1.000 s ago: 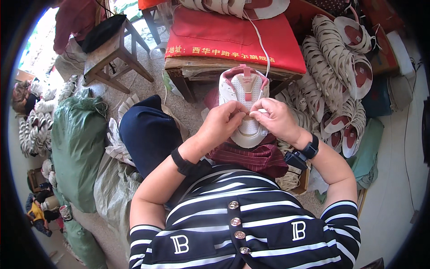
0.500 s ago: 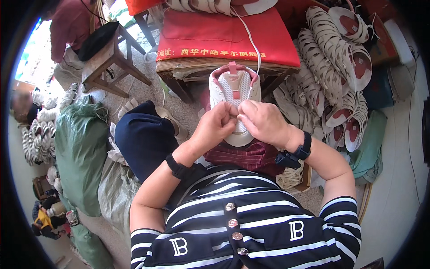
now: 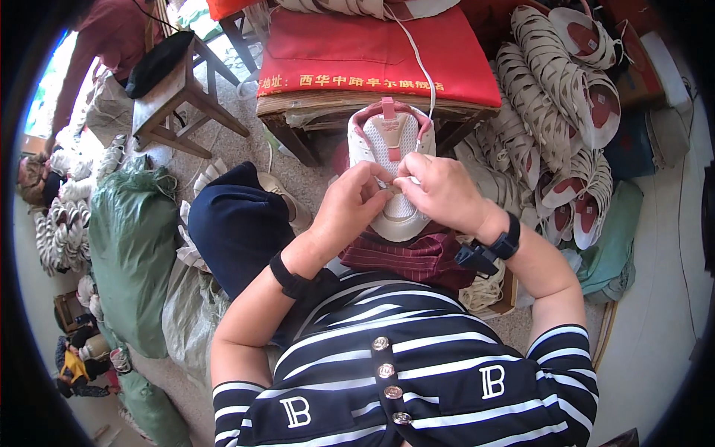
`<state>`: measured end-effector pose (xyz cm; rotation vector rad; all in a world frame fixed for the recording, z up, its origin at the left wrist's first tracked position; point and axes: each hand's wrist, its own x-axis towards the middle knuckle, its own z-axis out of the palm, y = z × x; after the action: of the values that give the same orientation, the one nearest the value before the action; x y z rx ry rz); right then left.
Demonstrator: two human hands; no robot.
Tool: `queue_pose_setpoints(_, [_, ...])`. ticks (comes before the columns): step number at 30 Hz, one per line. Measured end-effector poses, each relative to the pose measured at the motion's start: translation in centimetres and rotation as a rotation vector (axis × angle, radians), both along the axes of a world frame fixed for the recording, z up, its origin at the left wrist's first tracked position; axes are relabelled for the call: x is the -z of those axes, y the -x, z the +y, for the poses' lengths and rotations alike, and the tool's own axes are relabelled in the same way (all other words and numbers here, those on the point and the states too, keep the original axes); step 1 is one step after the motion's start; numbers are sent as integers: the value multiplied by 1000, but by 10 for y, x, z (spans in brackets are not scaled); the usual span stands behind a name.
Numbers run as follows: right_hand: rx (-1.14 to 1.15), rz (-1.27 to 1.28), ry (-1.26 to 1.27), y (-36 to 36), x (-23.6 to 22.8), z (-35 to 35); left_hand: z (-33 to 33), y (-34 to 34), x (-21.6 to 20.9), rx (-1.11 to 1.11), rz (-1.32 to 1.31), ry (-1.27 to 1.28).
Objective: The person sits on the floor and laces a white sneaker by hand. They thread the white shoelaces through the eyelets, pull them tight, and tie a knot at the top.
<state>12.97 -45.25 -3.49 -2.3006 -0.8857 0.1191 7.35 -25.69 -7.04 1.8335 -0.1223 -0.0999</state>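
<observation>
Pinching white lace (image 3: 415, 179) in right hand (image 3: 445, 192), left hand (image 3: 353, 203) narrow over sneaker (image 3: 393, 143), red-covered table (image 3: 365, 52) ahead, sacks (image 3: 128, 253) leftward.

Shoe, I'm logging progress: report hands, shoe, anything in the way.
Left hand at shoe's middle; right hand pinching what looks like white lace. Toe points down-frame. Hands partly block view.

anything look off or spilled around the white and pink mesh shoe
Nothing looks spilled or plainly damaged. Slightly odd: a thin white cord draped across the yellow-printed red cloth and over its edge, down toward the shoe at the left hand and right hand; it looks stray, its lower end unclear.
</observation>
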Motion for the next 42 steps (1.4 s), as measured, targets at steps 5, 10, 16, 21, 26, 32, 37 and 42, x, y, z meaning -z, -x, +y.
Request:
queue_pose_setpoints(5, [-30, 107, -5, -9, -11, -2, 1, -1, -3, 1, -136, -152])
queue_pose_setpoints(10, [-106, 223, 63, -16, -12, -5, -1, 1, -5, -27, -242, -253])
queue_pose_setpoints(16, [-76, 262, -104, -15, -1, -7, -4, -3, -2, -54, -469, -294])
queue_pose_setpoints(21, [-33, 420, -162, -8, -11, -11, 8, -7, -14, -49, -581, -461])
queue_pose_setpoints(26, [-104, 447, -248, -14, -3, -14, 70, -9, -34, -281, -702, -756])
queue_pose_setpoints(32, [-66, 729, -349, -15, -5, -23, 279, -4, -63, -926, -662, -874])
queue_pose_setpoints(37, [19, 1046, -425, -11, -12, -30, 362, 21, -50, -1116, -327, -255])
queue_pose_setpoints(42, [46, 1054, -357, -14, -6, -41, 348, 14, -15, -791, -63, 988])
